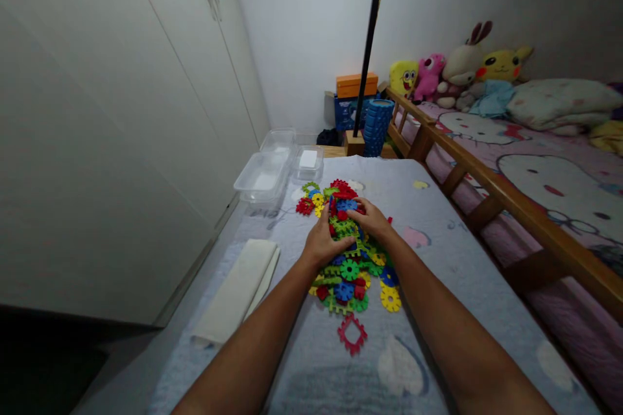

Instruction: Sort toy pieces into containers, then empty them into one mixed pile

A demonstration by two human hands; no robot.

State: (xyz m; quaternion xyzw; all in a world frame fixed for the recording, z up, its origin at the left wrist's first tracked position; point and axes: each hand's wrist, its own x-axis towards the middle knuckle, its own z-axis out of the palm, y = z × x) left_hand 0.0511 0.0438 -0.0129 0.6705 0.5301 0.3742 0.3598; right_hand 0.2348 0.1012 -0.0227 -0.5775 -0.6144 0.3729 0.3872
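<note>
A heap of plastic interlocking building pieces (349, 269) in red, blue, green and yellow lies on the cloth before me. My left hand (325, 240) cups the heap's left side, thumb stretched over the pieces. From the right, my right hand (372, 219) curls over the upper part, its fingers on a blue toothed disc (346, 205) and red pieces. Between them the hands grip a clump; how much is hidden. A red square toothed frame (352, 334) lies apart, nearer me. More pieces, among them a yellow disc (318, 200), spread beyond my left hand.
Clear plastic containers (263, 175) stand at the far left, beside a small lidded box (308, 161). A folded cream cloth (238, 288) lies left of my left forearm. A wooden bed rail (506, 201) runs along the right. A black pole (370, 39) rises behind.
</note>
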